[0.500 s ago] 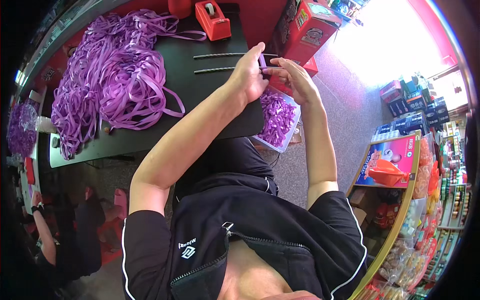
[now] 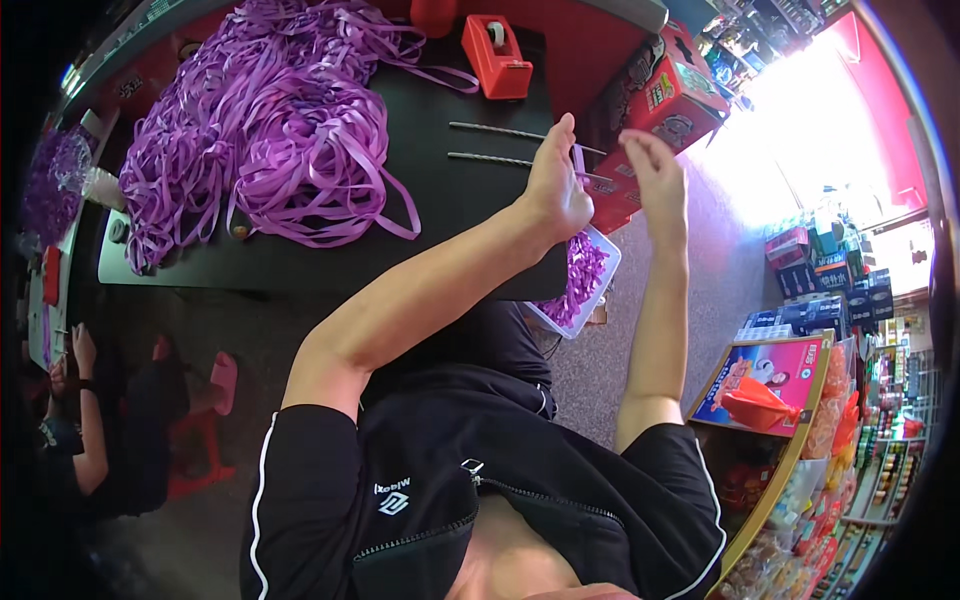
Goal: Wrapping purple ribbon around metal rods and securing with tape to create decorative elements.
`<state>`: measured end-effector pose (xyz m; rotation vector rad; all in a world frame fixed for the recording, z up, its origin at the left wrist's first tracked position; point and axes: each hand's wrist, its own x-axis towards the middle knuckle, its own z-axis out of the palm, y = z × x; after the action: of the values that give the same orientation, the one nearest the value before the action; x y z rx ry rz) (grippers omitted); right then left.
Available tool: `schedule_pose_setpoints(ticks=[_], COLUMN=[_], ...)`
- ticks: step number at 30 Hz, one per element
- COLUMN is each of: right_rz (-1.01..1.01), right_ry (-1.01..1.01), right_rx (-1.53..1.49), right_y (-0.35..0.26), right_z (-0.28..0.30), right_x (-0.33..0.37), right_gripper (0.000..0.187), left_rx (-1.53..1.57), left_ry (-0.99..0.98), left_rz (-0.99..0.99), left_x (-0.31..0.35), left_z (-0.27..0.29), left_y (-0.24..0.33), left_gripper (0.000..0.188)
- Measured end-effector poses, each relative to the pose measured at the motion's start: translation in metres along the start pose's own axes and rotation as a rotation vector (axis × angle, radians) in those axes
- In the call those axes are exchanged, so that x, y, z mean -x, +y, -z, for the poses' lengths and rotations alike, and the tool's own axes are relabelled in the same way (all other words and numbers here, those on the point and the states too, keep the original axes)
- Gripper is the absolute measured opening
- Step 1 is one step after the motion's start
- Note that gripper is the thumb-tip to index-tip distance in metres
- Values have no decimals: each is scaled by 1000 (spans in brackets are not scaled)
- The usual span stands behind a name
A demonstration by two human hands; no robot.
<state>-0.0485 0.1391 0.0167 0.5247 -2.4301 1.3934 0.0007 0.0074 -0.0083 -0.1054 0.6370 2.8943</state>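
Observation:
Two thin twisted metal rods [image 2: 490, 157] stick out sideways past the table edge, side by side. A short purple ribbon [image 2: 579, 158] crosses them beside my left hand [image 2: 558, 190]. That hand is closed at the rods and ribbon, one digit pointing away from me and the others partly hidden. To the right of the rod ends, my right hand [image 2: 656, 178] is raised, fingertips drawn together; I cannot make out anything between them. A large tangled heap of purple ribbon [image 2: 315, 150] covers the table's left part. Below my hands, a pale plastic tub [image 2: 609, 262] holds many small purple ribbon pieces [image 2: 585, 280].
A red tape dispenser [image 2: 497, 60] stands on the black table [image 2: 430, 190] beyond the rods. Red cartons [image 2: 675, 95] are stacked past its right edge. At the right is a display counter [image 2: 765, 385] with packaged goods. Another person's hands [image 2: 85, 350] show at far left.
My right hand has drawn away from the rods to the right, leaving a wider gap from my left hand. The left hand stays at the rods. The whole view has shifted.

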Motion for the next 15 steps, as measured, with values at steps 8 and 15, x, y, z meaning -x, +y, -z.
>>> schedule_pose_setpoints(ticks=[8, 15], right_rz=[94, -634], right_ry=[-269, -583], right_rx=[-216, -188], right_y=[-24, -24], right_z=[-91, -122], right_x=[-122, -168], right_gripper=[27, 28], left_rx=[84, 156], left_ry=[-5, -110], left_rz=[21, -26], left_x=[-2, 9], left_z=[1, -6], left_y=[-1, 2], left_gripper=[93, 93])
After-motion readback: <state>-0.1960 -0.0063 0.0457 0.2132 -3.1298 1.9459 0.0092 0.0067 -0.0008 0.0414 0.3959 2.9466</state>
